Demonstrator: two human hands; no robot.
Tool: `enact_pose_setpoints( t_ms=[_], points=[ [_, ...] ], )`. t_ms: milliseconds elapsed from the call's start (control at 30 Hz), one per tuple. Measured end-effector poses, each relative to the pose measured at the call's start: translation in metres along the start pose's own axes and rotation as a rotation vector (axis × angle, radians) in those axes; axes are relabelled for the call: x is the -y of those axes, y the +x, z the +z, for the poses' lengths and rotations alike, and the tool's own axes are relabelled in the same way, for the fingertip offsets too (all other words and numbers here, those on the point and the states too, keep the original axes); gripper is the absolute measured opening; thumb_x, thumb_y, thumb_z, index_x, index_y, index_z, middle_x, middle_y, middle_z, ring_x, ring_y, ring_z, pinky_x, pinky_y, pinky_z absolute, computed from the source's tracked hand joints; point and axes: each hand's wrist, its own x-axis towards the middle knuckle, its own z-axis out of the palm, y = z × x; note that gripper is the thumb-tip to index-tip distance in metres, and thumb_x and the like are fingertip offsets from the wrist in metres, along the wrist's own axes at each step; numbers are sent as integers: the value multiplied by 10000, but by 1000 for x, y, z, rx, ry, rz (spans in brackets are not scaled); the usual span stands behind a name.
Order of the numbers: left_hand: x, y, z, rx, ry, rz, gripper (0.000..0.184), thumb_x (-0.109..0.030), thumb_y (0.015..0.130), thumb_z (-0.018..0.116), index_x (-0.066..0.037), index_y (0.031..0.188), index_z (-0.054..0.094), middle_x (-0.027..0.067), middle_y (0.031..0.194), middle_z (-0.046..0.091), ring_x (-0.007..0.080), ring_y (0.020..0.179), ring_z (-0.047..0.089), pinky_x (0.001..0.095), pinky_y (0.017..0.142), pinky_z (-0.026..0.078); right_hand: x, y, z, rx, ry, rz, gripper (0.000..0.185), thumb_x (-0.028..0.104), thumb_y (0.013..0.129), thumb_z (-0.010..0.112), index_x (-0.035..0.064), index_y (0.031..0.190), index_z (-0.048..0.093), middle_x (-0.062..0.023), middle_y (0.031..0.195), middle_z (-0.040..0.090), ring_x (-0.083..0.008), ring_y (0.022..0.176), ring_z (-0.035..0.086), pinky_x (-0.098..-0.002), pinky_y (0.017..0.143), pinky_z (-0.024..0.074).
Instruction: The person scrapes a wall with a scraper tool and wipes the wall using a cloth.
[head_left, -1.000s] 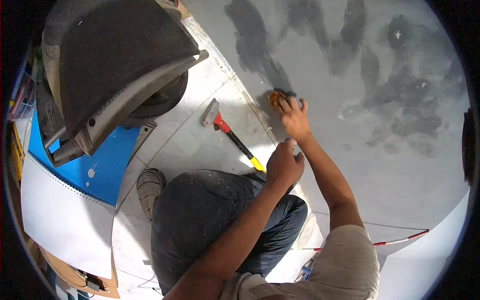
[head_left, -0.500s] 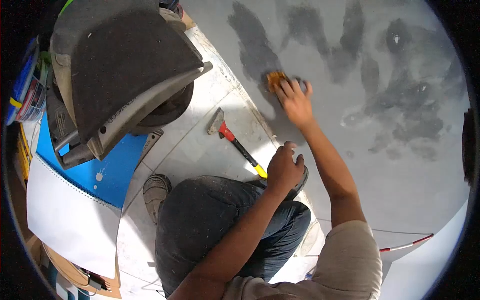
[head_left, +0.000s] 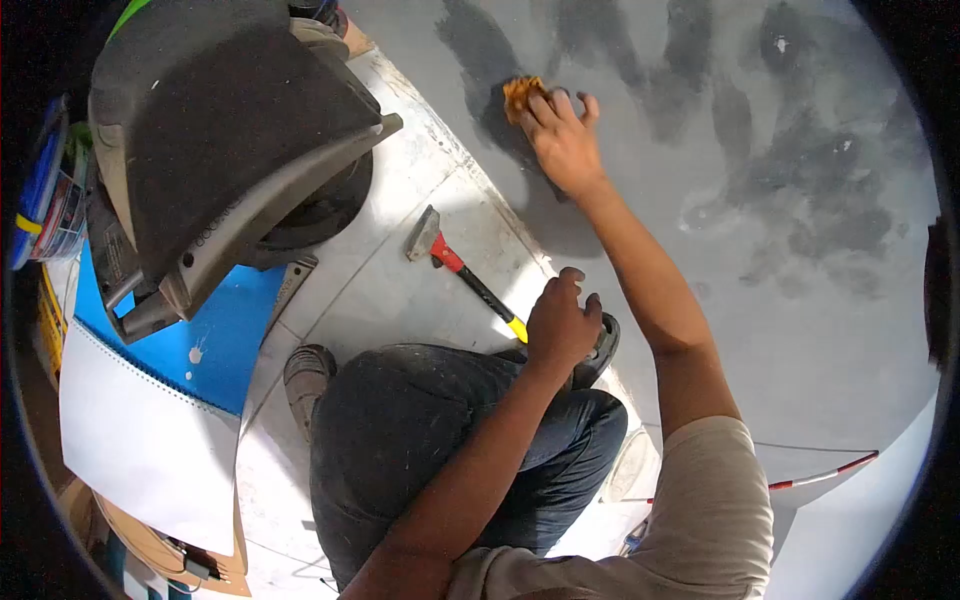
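Observation:
My right hand presses a ragged orange-brown sponge against the grey wall, fingers bent over its edge. Dark, damp-looking patches mark the surface around it. Lower down, my left hand hovers over my knee, fingers loosely curled and apart, with nothing visible in it. Beside that hand lies a scraper with a red, black and yellow handle and a flat metal head, resting on the tiles.
A dark Kenwood-marked appliance stands at the upper left on a blue sheet. Below are a spiral-bound white pad and cardboard. A clear bucket sits far left. A red-and-white strip is at lower right.
My right hand has slid the sponge up and slightly left along the wall. My left hand has shifted a little, staying loosely curled. The view has tilted slightly.

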Motion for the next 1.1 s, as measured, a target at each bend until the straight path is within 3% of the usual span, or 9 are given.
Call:
enact_pose_setpoints(
  t_ms=[67,200,433,633,767,800,867,933,1100],
  points=[
    [3,1,3,-60,24,28,338,-183,909,717,-85,1189,554,153,1010,694,327,847,712,469,760,557,9,-36,14,44,45,-65,290,161,876,597,125,1127,738,-22,1201,593,-241,1224,510,-590,1071,325],
    [0,-7,10,-59,19,71,328,-195,909,714,-72,1175,567,160,1016,693,338,861,705,477,786,549,30,-126,25,125,17,-166,384,192,830,621,109,1188,733,-20,1263,588,-229,1214,504,-503,1007,395],
    [-6,-8,9,46,-36,7,319,-201,907,713,-67,1168,588,152,1023,714,334,917,707,470,828,546,29,-58,38,138,-4,-249,361,168,859,611,112,1199,722,-56,1198,569,-242,1197,514,-483,994,399],
    [-5,-1,4,-49,9,-17,335,-200,901,720,-69,1174,577,148,1017,707,325,939,698,476,824,541,39,-124,40,123,32,-129,317,138,864,638,72,1160,729,-67,1132,557,-248,1150,514,-484,959,402],
    [-4,-11,14,54,15,44,401,-203,904,719,-68,1239,546,144,1009,701,332,947,696,482,827,540,38,-128,46,178,88,-125,181,165,780,662,62,884,768,-95,1217,562,-272,1169,510,-508,969,396],
    [-11,-13,8,74,-26,-5,437,-200,908,714,-63,1278,525,147,1002,696,338,942,697,481,824,542,39,-119,47,179,89,-113,181,165,780,662,62,884,768,-95,1217,562,-272,1169,510,-508,969,396],
    [-14,-6,2,79,-64,-50,474,-196,912,710,-58,1316,504,150,995,690,344,936,697,480,821,544,41,-86,52,220,88,-143,309,150,861,619,112,1148,726,-76,1170,532,-257,1177,499,-550,1028,386],
    [-12,-1,1,-94,-138,-38,516,-167,914,706,-45,1361,478,145,1004,682,324,895,707,456,808,554,42,-62,48,217,78,-151,319,154,856,618,110,1154,724,-80,1171,532,-261,1188,497,-556,1034,383],
    [-13,3,2,-159,-149,-15,489,-131,915,700,-38,1349,494,141,1058,671,287,841,712,433,798,558,46,-96,40,145,71,-63,338,133,830,618,110,1150,725,-83,1195,538,-260,1221,492,-565,1036,383]
  ],
)
